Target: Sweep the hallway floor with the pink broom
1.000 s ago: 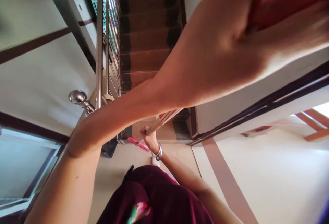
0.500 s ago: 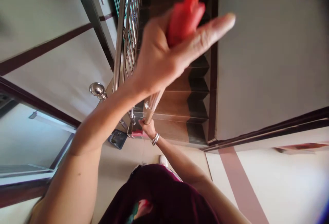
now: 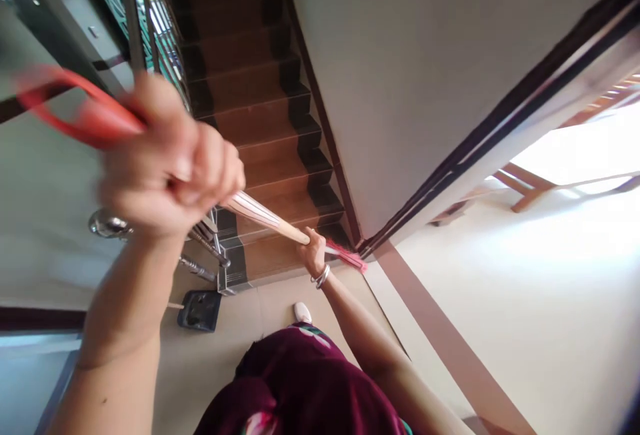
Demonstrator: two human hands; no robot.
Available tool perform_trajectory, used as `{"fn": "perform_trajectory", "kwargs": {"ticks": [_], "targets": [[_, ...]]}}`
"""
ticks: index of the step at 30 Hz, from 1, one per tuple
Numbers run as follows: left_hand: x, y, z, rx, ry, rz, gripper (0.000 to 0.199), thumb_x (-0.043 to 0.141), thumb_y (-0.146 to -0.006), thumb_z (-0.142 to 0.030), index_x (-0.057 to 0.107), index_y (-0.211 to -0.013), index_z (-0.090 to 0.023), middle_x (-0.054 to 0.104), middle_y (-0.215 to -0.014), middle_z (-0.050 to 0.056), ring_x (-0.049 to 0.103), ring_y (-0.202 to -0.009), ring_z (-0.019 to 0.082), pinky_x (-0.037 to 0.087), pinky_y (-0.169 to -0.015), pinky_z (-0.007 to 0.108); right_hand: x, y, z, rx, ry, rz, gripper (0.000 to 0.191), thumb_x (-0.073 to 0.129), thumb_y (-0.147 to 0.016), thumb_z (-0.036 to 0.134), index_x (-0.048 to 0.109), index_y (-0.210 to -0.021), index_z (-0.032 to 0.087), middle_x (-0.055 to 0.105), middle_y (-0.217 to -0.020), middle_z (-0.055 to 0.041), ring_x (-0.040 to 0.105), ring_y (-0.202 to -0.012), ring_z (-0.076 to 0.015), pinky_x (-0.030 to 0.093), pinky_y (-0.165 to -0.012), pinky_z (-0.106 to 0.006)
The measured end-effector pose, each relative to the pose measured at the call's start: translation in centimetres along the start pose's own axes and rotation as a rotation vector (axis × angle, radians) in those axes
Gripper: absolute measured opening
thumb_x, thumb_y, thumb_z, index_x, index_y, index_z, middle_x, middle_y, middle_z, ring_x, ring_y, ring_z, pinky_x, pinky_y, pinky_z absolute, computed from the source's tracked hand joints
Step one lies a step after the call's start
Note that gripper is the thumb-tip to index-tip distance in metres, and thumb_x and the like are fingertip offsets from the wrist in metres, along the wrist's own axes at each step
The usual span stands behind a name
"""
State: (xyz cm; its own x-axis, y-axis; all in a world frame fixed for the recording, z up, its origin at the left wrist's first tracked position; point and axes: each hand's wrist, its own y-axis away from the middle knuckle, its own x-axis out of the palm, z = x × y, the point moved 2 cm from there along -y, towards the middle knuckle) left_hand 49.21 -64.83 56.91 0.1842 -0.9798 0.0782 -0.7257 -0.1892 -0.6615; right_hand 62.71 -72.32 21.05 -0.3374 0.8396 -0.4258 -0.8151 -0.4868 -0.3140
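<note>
Head view: left hand [image 3: 170, 162] is clenched near the broom's [image 3: 265, 215] red top, right hand [image 3: 314, 254] wrapped lower; bristles sit at the bottom stair [image 3: 280, 258]. A swing could clip the railing [image 3: 150, 28].

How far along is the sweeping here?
Done: nothing visibly gathered; the dustpan sits aside on the floor. In hand: left hand and right hand grip the broom, its pink bristles at the corner by the bottom step. Left: cannot tell; dirt isn't visible.

The dustpan [image 3: 199, 310] lies on the floor [image 3: 525, 302] left of the stairs' [image 3: 260, 128] foot.
</note>
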Motion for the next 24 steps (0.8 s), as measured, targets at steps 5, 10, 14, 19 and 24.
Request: {"fn": "perform_trajectory", "kwargs": {"ticks": [5,10,14,19,24], "targets": [[1.4,1.2,4.3,-0.1,0.071,0.137,0.045,0.07,-0.088,-0.025,0.038,-0.055,-0.018,0.033,-0.039,-0.009,0.034,-0.03,0.005,0.037,-0.036,0.018,2.2,3.9,-4.2,0.186,0.058,0.059,0.009,0.053,-0.067,0.012,0.058,-0.069,0.019,0.06,-0.064,-0.0053,0.055,-0.062,-0.0181,0.044,-0.063,-0.028],[1.1,1.2,3.9,-0.166,0.134,0.162,0.036,0.069,-0.087,-0.022,0.045,-0.06,-0.018,0.031,-0.04,-0.009,0.034,-0.03,0.006,0.038,-0.037,0.019,3.8,11.1,-3.4,0.113,0.042,0.172,0.02,0.056,-0.076,0.018,0.046,-0.06,0.021,0.049,-0.054,0.0017,0.042,-0.049,-0.0118,0.032,-0.054,-0.025],[2.4,2.0,6.5,-0.147,0.245,0.272,0.033,0.065,-0.086,-0.02,0.043,-0.061,-0.018,0.031,-0.037,-0.009,0.032,-0.028,0.006,0.037,-0.037,0.019,1.9,12.5,-5.9,0.166,0.165,0.161,0.02,0.059,-0.076,0.015,0.048,-0.061,0.02,0.051,-0.056,0.0008,0.043,-0.051,-0.0122,0.03,-0.055,-0.026],[5.2,6.0,11.4,-0.142,0.187,0.357,0.025,0.067,-0.084,-0.02,0.051,-0.065,-0.017,0.053,-0.048,-0.003,0.053,-0.044,0.011,0.05,-0.051,0.026,-4.7,11.3,-13.5,0.287,0.358,0.088,0.021,0.053,-0.087,0.016,0.056,-0.066,0.019,0.06,-0.065,-0.0047,0.055,-0.062,-0.016,0.034,-0.062,-0.027],[9.6,12.9,21.0,-0.342,0.101,0.379,0.029,0.071,-0.085,-0.026,0.052,-0.065,-0.017,0.059,-0.06,0.001,0.058,-0.061,0.014,0.052,-0.072,0.036,-12.2,10.0,-22.6,0.386,0.489,0.178,0.014,0.052,-0.086,0.01,0.066,-0.088,0.013,0.067,-0.087,-0.0107,0.061,-0.08,-0.0184,0.038,-0.071,-0.026]]}}
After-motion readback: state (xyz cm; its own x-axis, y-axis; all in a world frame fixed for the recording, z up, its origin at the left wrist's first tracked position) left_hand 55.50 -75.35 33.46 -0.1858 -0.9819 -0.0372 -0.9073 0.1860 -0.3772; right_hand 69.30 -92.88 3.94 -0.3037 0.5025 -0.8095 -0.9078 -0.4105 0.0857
